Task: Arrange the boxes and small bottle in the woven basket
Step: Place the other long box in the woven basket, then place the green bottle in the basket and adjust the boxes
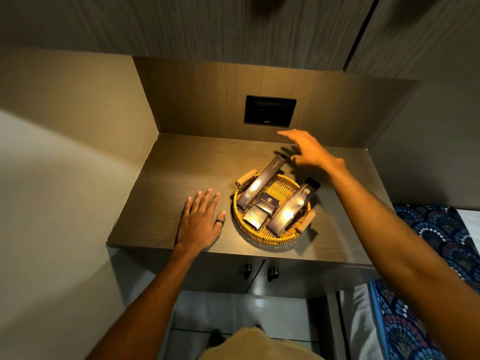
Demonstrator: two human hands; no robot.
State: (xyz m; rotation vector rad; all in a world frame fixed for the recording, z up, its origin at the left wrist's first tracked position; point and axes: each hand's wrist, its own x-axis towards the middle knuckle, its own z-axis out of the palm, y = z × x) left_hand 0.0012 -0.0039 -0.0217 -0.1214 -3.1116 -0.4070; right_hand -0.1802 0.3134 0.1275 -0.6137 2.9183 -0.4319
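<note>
Resting flat w/ fingers spread, left hand lay on shelf beside woven basket; right hand hovered open, empty, above long box.

Head view, steeply downward, near the shelf

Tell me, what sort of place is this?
Probably a hotel room. A woven basket holds matching dark branded boxes, like guest toiletries, on a small wooden shelf with a wall socket over cupboard doors; patterned bedding shows at the right.
</note>
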